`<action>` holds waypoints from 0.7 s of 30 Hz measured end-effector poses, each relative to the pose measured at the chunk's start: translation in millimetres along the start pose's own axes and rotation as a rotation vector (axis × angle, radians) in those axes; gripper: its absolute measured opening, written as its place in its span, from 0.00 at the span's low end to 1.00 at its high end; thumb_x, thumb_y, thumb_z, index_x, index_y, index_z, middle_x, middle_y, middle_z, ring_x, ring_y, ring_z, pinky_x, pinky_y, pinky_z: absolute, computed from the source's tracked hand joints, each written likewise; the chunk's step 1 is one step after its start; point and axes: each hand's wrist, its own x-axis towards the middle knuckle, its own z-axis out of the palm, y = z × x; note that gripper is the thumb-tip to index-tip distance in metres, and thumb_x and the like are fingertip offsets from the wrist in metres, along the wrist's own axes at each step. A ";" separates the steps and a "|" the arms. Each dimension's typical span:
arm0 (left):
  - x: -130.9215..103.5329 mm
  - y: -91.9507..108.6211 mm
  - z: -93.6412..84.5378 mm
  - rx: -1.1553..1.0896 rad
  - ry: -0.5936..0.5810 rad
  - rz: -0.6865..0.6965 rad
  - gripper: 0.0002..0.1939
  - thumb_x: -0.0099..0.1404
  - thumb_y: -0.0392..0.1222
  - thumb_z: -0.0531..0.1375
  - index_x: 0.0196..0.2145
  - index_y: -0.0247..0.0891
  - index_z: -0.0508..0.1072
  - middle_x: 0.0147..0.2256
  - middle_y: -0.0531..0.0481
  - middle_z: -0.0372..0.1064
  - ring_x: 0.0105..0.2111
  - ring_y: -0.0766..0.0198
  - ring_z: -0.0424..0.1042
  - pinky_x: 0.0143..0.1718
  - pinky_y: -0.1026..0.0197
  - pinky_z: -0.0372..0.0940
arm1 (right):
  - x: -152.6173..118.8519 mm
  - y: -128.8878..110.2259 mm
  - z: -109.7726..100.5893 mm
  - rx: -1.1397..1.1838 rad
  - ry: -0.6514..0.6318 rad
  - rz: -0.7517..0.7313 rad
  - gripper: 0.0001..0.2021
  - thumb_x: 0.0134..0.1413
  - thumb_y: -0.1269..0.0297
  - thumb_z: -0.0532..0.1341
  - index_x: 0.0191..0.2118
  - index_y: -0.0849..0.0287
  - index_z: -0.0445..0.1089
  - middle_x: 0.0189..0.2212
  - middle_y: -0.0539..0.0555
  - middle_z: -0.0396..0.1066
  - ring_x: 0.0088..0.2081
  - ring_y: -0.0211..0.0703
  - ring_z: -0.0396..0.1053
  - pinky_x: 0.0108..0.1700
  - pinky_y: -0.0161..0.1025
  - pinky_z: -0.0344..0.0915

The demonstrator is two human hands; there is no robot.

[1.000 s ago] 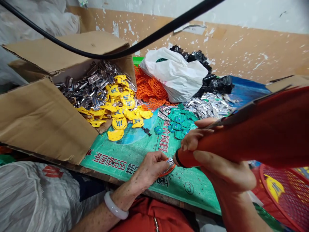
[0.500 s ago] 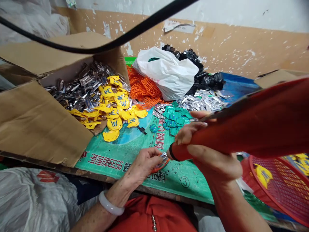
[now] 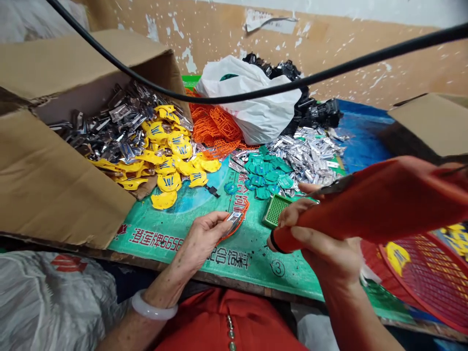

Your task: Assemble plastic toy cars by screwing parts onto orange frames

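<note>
Moved clear of the tubular red tool [image 3: 369, 204] the right hand [image 3: 325, 248] grasps, the thin orange-and-silver piece [image 3: 236, 222] mid-frame could slip, pinched by one end in the left hand [image 3: 203, 236].

left hand [image 3: 210, 226] pinching, right hand [image 3: 318, 239] gripping.

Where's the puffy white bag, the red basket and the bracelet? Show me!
White bag [image 3: 256, 121]: head view, its crumpled front.
Red basket [image 3: 424, 285]: head view, its mesh wall.
Bracelet [image 3: 153, 312]: head view, the front of its white band.
</note>
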 end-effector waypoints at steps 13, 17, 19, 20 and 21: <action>0.9 -18.7 4.8 0.225 0.019 0.369 0.08 0.63 0.38 0.59 0.37 0.40 0.78 0.31 0.52 0.72 0.33 0.66 0.69 0.36 0.63 0.63 | -9.4 17.0 -1.1 -0.009 0.025 0.069 0.15 0.43 0.69 0.65 0.40 0.54 0.66 0.25 0.46 0.68 0.28 0.41 0.67 0.33 0.42 0.63; -2.5 -14.1 6.2 0.362 -0.044 0.481 0.10 0.63 0.34 0.57 0.37 0.37 0.79 0.31 0.49 0.73 0.33 0.65 0.71 0.35 0.62 0.64 | -9.2 13.1 0.5 -0.047 0.027 0.055 0.15 0.43 0.68 0.65 0.40 0.54 0.66 0.24 0.46 0.67 0.28 0.41 0.67 0.33 0.43 0.64; -3.8 -11.7 8.3 0.432 -0.086 0.512 0.11 0.64 0.33 0.56 0.39 0.37 0.78 0.32 0.48 0.73 0.33 0.64 0.71 0.35 0.61 0.65 | -8.0 6.2 2.0 -0.054 0.042 0.045 0.19 0.43 0.68 0.65 0.44 0.53 0.65 0.24 0.46 0.67 0.28 0.42 0.67 0.34 0.44 0.64; -4.3 -11.0 9.5 0.469 -0.108 0.528 0.11 0.63 0.33 0.56 0.40 0.37 0.78 0.33 0.48 0.73 0.34 0.64 0.71 0.36 0.61 0.65 | -6.9 1.6 2.8 -0.050 0.047 0.035 0.21 0.42 0.68 0.65 0.46 0.53 0.64 0.24 0.46 0.67 0.29 0.42 0.67 0.35 0.45 0.64; -4.6 -10.7 10.7 0.509 -0.128 0.543 0.11 0.63 0.33 0.57 0.40 0.37 0.78 0.33 0.48 0.73 0.34 0.64 0.70 0.36 0.60 0.65 | -5.6 -3.4 3.8 -0.043 0.048 0.023 0.22 0.42 0.68 0.65 0.47 0.52 0.64 0.24 0.45 0.67 0.29 0.42 0.66 0.36 0.45 0.63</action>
